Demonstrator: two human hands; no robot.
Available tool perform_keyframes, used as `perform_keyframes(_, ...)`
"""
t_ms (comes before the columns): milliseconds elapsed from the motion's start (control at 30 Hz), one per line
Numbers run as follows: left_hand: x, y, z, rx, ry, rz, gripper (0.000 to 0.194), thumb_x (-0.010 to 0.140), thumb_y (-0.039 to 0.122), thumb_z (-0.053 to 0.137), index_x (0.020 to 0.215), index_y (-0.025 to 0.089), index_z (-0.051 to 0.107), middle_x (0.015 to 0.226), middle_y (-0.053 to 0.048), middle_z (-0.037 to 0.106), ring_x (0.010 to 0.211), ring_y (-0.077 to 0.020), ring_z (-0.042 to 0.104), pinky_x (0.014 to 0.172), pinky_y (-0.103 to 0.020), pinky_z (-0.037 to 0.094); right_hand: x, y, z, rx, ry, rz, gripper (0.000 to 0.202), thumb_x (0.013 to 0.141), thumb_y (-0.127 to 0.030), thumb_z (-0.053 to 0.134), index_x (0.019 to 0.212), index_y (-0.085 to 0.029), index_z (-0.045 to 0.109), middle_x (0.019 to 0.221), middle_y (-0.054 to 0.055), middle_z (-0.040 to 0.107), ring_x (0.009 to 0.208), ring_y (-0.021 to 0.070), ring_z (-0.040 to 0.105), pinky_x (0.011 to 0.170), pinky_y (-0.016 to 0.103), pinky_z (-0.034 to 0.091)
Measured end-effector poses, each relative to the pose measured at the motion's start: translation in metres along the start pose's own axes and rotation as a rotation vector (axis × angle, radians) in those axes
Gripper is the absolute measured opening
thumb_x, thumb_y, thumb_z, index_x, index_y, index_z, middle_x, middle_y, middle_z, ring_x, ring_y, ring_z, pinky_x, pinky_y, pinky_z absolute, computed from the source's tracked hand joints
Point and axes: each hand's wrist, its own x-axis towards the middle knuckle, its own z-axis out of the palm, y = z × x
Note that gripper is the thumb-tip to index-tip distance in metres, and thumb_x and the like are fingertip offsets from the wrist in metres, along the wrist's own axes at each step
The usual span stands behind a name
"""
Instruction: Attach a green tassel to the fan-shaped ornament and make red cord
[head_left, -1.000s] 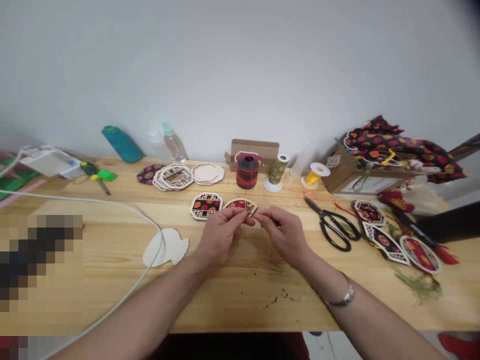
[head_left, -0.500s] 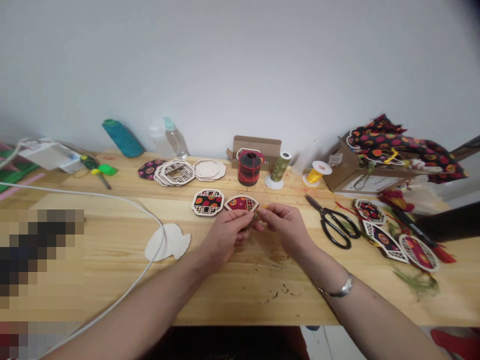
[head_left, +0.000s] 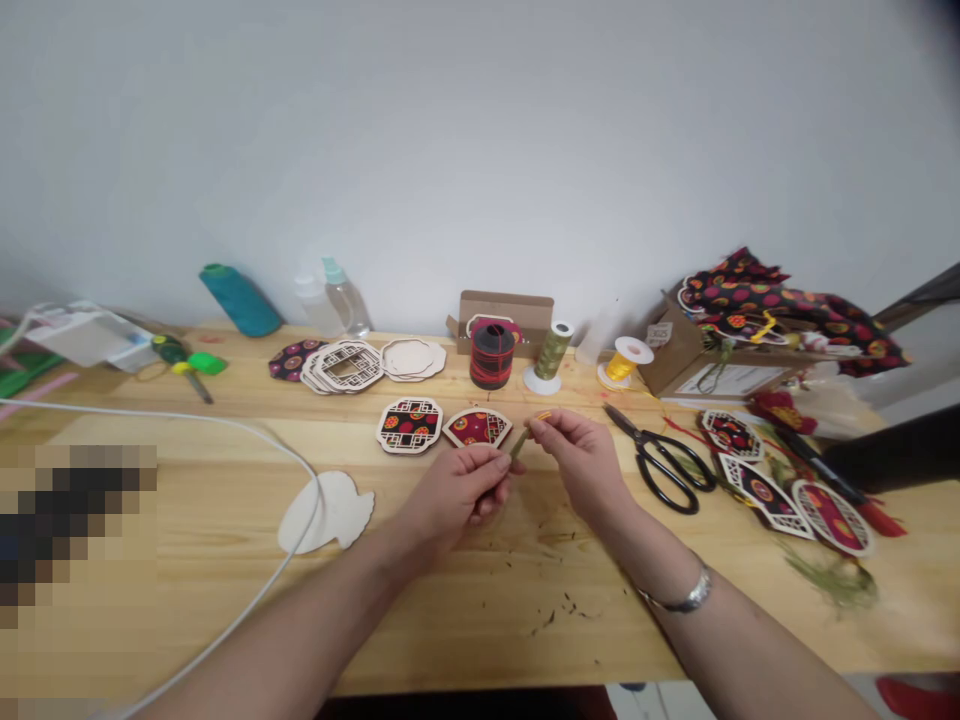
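My left hand (head_left: 469,485) pinches one end of a short olive-green thread bundle (head_left: 519,443) over the middle of the table. At its upper end, my right hand (head_left: 581,465) is closed, thumb against fingers, with a bit of yellow cord (head_left: 543,416) showing above the fingertips. Just beyond the hands lies a fan-shaped wooden-framed ornament (head_left: 478,428) with red patterned cloth. Beside it is a lattice-framed ornament (head_left: 409,426) with dark flowered cloth. Black-handled scissors (head_left: 664,465) rest to the right of my right hand.
Along the wall stand a red-and-black cord spool (head_left: 492,358), a green thread spool (head_left: 552,358), and a yellow cord spool (head_left: 624,362). A cardboard box (head_left: 675,360) holds patterned cloth. Finished-looking ornaments (head_left: 832,515) lie right. A white cable (head_left: 247,425) crosses a pale cutout (head_left: 337,510) at left.
My hands have drawn slightly apart, so more of the green thread bundle shows between them. The fan-shaped ornament is less covered. The whole view has shifted a little.
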Motion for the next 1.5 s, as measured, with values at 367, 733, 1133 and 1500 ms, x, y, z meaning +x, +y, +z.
perform_keyframes(367, -0.002, 0.001, 0.001, 0.178, -0.05, -0.044, 0.027, 0.076, 0.039, 0.061, 0.078, 0.013, 0.068, 0.056, 0.0, 0.057, 0.038, -0.0034, 0.033, 0.038, -0.018, 0.021, 0.008, -0.011, -0.009, 0.404, -0.099, 0.029, 0.018, 0.077, -0.036, 0.064, 0.083, -0.019, 0.064, 0.09, 0.004, 0.069, 0.077, 0.0157, 0.065, 0.079, 0.038, 0.051)
perform_keyframes(733, -0.007, 0.009, -0.004, 0.525, 0.463, 0.806, 0.025, 0.081, 0.025, 0.061, 0.105, 0.021, 0.068, 0.117, -0.008, 0.06, 0.101, -0.019, 0.055, 0.082, -0.03, 0.044, 0.002, -0.025, -0.017, -0.349, -0.133, -0.542, 0.007, 0.081, -0.019, 0.061, 0.075, -0.021, 0.064, 0.111, 0.006, 0.057, 0.108, 0.0194, 0.052, 0.095, 0.04, 0.039)
perform_keyframes(1133, -0.005, 0.006, 0.001, 0.039, -0.022, 0.218, 0.02, 0.075, 0.029, 0.067, 0.087, 0.015, 0.073, 0.067, -0.004, 0.066, 0.047, -0.0036, 0.036, 0.045, -0.019, 0.025, -0.007, -0.022, -0.009, -0.489, -0.234, -0.601, 0.008, 0.081, -0.018, 0.062, 0.079, -0.021, 0.069, 0.116, 0.009, 0.054, 0.115, 0.0237, 0.048, 0.093, 0.043, 0.04)
perform_keyframes(1500, -0.002, 0.006, -0.002, 0.148, -0.08, 0.109, 0.016, 0.074, 0.028, 0.067, 0.076, 0.013, 0.071, 0.07, -0.004, 0.067, 0.047, -0.0042, 0.04, 0.046, -0.019, 0.027, -0.005, -0.016, -0.009, -0.489, -0.262, -0.626, 0.007, 0.081, -0.014, 0.06, 0.077, -0.019, 0.063, 0.113, 0.008, 0.056, 0.112, 0.0223, 0.05, 0.097, 0.046, 0.038)
